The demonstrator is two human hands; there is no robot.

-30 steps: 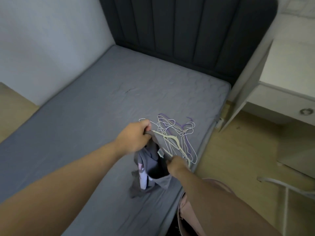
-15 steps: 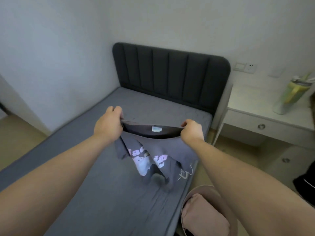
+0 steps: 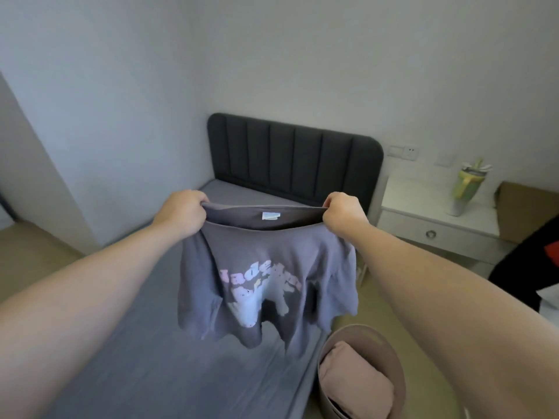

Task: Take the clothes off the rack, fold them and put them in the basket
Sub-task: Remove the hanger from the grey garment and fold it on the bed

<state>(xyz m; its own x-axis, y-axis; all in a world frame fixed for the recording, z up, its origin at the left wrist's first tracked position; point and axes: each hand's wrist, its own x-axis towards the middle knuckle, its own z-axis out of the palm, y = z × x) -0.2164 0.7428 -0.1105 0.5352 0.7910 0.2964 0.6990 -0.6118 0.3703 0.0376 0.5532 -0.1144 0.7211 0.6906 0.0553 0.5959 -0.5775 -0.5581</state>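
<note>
grey bed (image 3: 136,343), basket (image 3: 361,330), white nightstand (image 3: 419,196)

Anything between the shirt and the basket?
Nothing visible. The left hand and right hand hold the shirt up over the bed; the basket sits open-topped beside it, a folded pink garment inside.

Shirt (image 3: 266,285) now off the bed, hanging clear; my left hand (image 3: 181,213) and right hand (image 3: 341,216) have pulled further apart, raised higher.

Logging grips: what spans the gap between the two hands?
In the head view, the stretched top edge of the grey T-shirt, white label midway, runs from left hand to right hand.
</note>
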